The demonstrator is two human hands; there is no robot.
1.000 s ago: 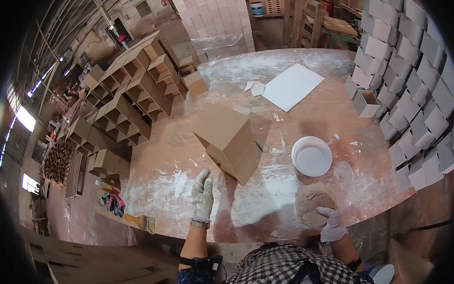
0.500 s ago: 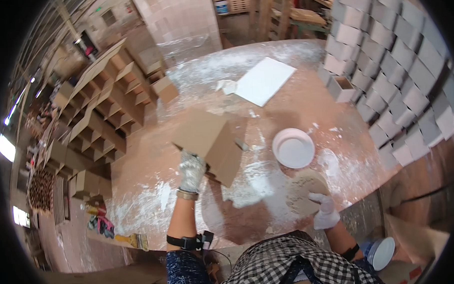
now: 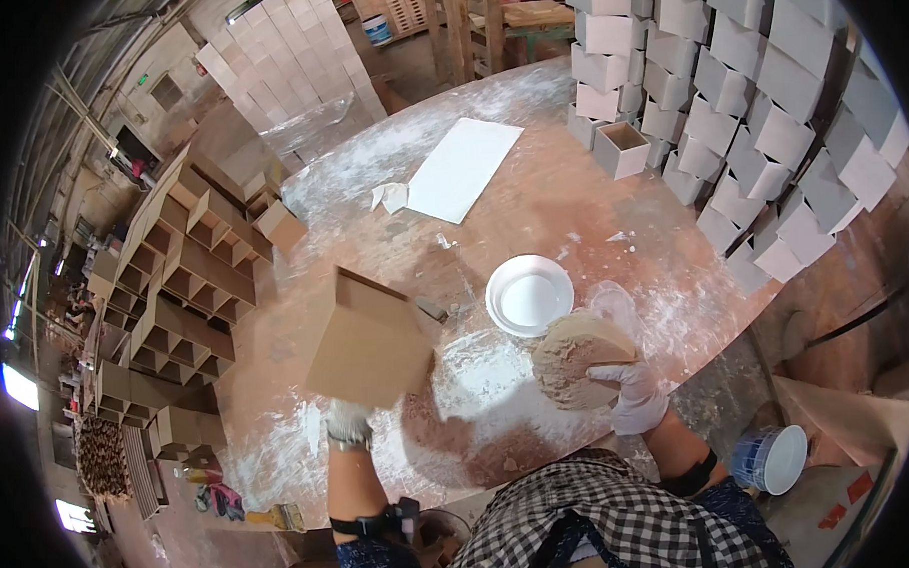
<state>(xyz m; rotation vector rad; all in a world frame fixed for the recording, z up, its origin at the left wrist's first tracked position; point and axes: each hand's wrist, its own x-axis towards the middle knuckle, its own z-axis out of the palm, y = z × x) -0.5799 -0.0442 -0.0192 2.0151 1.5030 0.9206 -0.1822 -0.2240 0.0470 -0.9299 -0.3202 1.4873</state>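
Observation:
A brown cardboard box (image 3: 369,349) is raised over the table, tilted, in my gloved left hand (image 3: 348,424). The box covers most of that hand's fingers. My right hand (image 3: 637,396), in a white glove, grips a round, beige, shaggy pad (image 3: 576,368) by its edge, thumb on top. Just beyond the pad stands a round white basin (image 3: 492,295) with white contents. A small grey block (image 3: 430,309) lies beside the box.
White-smeared table (image 3: 313,254) bears a white sheet (image 3: 466,170) and crumpled paper (image 3: 390,197). Brown boxes (image 3: 178,256) are stacked left, grey and white boxes (image 3: 703,77) right. A paintbrush (image 3: 280,516) lies at the near left edge; a bucket (image 3: 771,460) stands lower right.
The box has turned in my left hand and come nearer and leftward. My right hand has lifted and tilted the pad, bringing it close to the basin. The whole view has shifted.

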